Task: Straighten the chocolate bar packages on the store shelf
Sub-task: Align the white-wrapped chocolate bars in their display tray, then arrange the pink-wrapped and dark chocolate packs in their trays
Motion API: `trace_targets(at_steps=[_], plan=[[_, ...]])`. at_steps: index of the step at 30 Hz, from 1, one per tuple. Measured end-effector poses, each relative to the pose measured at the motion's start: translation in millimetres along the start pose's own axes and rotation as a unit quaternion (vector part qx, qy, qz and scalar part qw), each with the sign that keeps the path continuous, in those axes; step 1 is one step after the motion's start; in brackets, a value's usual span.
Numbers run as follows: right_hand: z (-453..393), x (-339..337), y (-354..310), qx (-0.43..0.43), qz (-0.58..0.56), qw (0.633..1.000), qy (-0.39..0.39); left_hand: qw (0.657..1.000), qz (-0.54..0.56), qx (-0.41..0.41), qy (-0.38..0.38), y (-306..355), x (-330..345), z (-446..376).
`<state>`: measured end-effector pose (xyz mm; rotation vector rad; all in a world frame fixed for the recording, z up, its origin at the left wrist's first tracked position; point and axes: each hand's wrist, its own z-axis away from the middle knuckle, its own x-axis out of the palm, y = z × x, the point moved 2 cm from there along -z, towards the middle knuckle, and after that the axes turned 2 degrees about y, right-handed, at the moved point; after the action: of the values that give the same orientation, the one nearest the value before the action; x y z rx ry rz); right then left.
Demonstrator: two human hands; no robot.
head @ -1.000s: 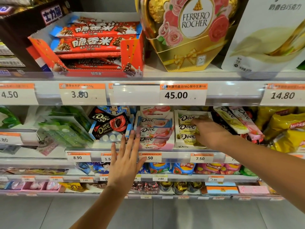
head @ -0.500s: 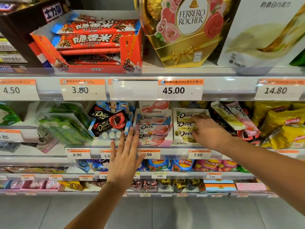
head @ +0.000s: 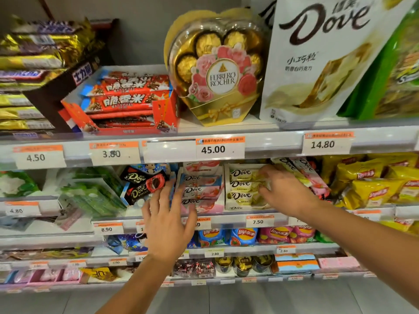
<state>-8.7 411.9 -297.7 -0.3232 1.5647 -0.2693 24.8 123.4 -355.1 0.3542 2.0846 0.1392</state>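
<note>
left hand (head: 167,225) fingers spread, empty, at pink bar box (head: 199,191) front, closer than before | right hand (head: 284,191) fingers bent on cream chocolate bars (head: 243,184) in white box (head: 229,208) right of pink box; grip unclear | view tilted up since | dark bars (head: 145,183) askew left of pink box | heart-shaped chocolate box (head: 217,71) above

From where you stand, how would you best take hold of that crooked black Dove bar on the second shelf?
Probably by the near end of the black Dove bar, coming from the front. It lies tilted across its tray with that end toward the aisle, and it is flat, so a thumb-and-finger grip across its faces suits. The left hand is open in front of it.
</note>
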Motion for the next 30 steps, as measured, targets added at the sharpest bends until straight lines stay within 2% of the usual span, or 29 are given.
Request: trace_targets(at_steps=[3,5,10,14,18,21,24,27,28,30], plan=[[5.0,-20.8,7.8,0.020,0.012,1.000,0.008,0.996,0.031,0.089,0.009,30.0,-10.7,-14.3],[9.0,-34.1,16.5,0.025,0.025,0.999,0.018,0.989,0.048,0.140,-0.014,54.4,-12.2,-26.2],[12.8,-59.4,58.9,0.085,0.071,0.994,-0.007,0.966,0.061,0.165,-0.188,120.0,-3.0,-56.6],[17.9,-74.8,85.2,0.109,0.094,0.990,0.001,0.951,0.021,0.179,-0.250,161.6,16.9,-74.9],[17.3,-73.8,104.0,0.094,0.051,0.994,0.014,0.951,-0.003,0.167,-0.259,188.7,42.4,-90.2],[11.5,-62.1,120.0,0.112,0.036,0.993,0.002,0.942,-0.002,0.214,-0.257,209.0,61.6,-99.2],[5.7,-52.8,130.3,0.119,0.050,0.991,-0.020,0.927,-0.021,0.233,-0.293,218.8,95.0,-107.2],[1.7,-45.6,136.7,0.140,0.048,0.988,-0.033,0.916,0.036,0.179,-0.357,228.8,116.9,-108.7],[0.5,-42.9,137.2,0.145,0.047,0.988,-0.038,0.922,0.052,0.193,-0.333,236.4,113.7,-110.1],[-2.7,-35.5,137.7,0.140,0.041,0.988,-0.048,0.936,0.117,0.164,-0.289,244.2,118.6,-116.8]])
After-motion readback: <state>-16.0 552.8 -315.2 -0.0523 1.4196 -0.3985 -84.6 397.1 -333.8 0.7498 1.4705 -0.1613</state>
